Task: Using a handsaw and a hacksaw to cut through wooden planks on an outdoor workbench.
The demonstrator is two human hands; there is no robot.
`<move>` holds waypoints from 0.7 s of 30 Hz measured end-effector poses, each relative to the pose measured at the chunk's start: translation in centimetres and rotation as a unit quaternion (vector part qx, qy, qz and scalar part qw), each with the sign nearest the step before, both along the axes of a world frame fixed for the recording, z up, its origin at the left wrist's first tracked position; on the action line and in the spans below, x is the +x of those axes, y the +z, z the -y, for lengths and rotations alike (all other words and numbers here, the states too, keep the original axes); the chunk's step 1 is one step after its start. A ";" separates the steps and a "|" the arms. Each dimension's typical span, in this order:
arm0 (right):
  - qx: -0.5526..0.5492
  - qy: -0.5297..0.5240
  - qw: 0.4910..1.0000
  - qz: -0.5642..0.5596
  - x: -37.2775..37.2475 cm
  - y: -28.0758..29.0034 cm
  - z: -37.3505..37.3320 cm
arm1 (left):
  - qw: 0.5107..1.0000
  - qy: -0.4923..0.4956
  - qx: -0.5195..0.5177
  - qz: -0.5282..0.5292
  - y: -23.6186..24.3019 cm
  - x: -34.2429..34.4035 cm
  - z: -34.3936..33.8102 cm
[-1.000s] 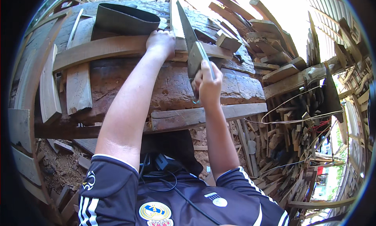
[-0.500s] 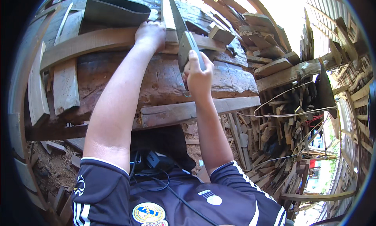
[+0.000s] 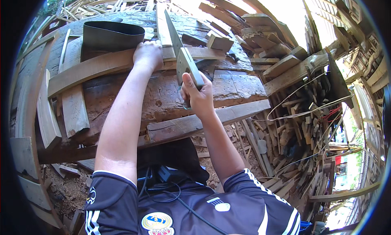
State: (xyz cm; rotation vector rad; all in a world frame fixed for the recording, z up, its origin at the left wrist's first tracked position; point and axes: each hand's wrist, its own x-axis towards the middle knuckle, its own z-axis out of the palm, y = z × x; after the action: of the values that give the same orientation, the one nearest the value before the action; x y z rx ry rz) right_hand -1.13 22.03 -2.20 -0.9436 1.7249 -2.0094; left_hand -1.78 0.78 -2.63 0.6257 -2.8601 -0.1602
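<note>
My left hand (image 3: 148, 55) is closed over the curved wooden board (image 3: 95, 68), which lies across a thick dark timber (image 3: 118, 86). In my right hand (image 3: 198, 94) is a handsaw (image 3: 186, 63), held by its handle, with the toothed blade pointing away from me. The blade stands just right of a pale narrow plank (image 3: 163, 27) that runs to the far side, beside my left hand. Whether its teeth touch wood, I cannot tell. Beyond the left hand stands a dark bent sheet (image 3: 112, 39), curled into an open loop.
Short boards (image 3: 75, 108) lie under the curved board's left end. A small wood block (image 3: 220, 43) sits right of the saw. A squared beam (image 3: 207, 119) edges the near side. Stacked timber (image 3: 281, 63) and a thin cable (image 3: 301, 112) are at the right; sawdust covers the ground.
The view has tilted, so everything sits lower in the picture. My right hand and the saw have come slightly nearer to me. The left hand keeps its hold on the curved board.
</note>
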 end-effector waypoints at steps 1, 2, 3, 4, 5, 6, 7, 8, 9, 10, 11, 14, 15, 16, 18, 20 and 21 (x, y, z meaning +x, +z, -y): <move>0.005 0.002 1.000 0.003 0.4 0.0 -0.1 | 1.000 0.002 0.005 0.003 -0.2 0.2 0.4; 0.052 -0.016 0.998 0.006 0.8 0.0 -0.6 | 1.000 0.003 -0.006 -0.008 -0.3 0.2 1.0; 0.105 -0.035 0.994 0.011 1.3 0.1 -1.7 | 1.000 0.004 -0.013 -0.017 -0.3 0.5 1.0; 0.100 -0.043 0.994 0.004 1.8 -0.1 -2.8 | 1.000 0.005 -0.015 -0.019 -0.2 0.5 1.2; 0.110 -0.040 0.993 0.007 2.6 -0.1 -4.4 | 1.000 0.004 -0.016 -0.022 -0.2 0.5 1.3; 0.107 -0.048 0.993 0.015 3.3 0.4 -6.4 | 1.000 0.002 -0.014 -0.019 0.4 0.1 0.8; 0.100 -0.053 0.993 0.025 4.2 0.6 -7.2 | 1.000 0.002 -0.017 -0.015 0.4 0.0 0.9; 0.102 -0.052 0.993 0.027 4.9 0.7 -7.5 | 1.000 0.003 -0.015 -0.012 0.1 0.3 0.8; 0.114 -0.067 0.991 0.036 5.6 1.0 -7.6 | 1.000 0.001 -0.016 -0.013 -0.2 0.3 0.8; 0.126 -0.081 0.988 0.045 5.9 1.1 -7.6 | 1.000 0.000 -0.018 -0.013 -0.4 0.4 0.8; 0.122 -0.082 0.988 0.045 5.4 1.1 -6.8 | 1.000 -0.001 -0.022 -0.014 -0.5 0.6 0.9; 0.105 -0.070 0.992 0.015 0.5 1.3 -2.2 | 1.000 -0.001 -0.001 -0.009 -0.5 0.1 0.5; 0.102 -0.070 0.992 0.002 -1.3 1.1 -0.9 | 1.000 -0.004 -0.006 -0.013 0.0 -0.1 0.1; 0.099 -0.069 0.993 0.000 -2.1 1.5 0.2 | 1.000 -0.001 -0.005 -0.001 0.2 -0.1 -0.1; 0.130 -0.071 0.989 0.008 -2.7 1.8 1.5 | 1.000 0.004 0.001 0.006 0.3 0.0 0.1; 0.131 -0.066 0.989 -0.016 -0.9 1.8 0.1 | 1.000 0.006 0.005 0.008 0.4 0.1 0.7; 0.129 -0.058 0.989 -0.040 0.9 1.7 -1.3 | 1.000 0.011 0.006 0.011 0.6 0.7 1.0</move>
State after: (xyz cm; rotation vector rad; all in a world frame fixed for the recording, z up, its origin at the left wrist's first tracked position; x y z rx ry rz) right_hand -0.28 23.31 -0.53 -0.8633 2.0667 -1.7775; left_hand -1.09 -0.20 -2.02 0.6660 -2.8747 -0.1676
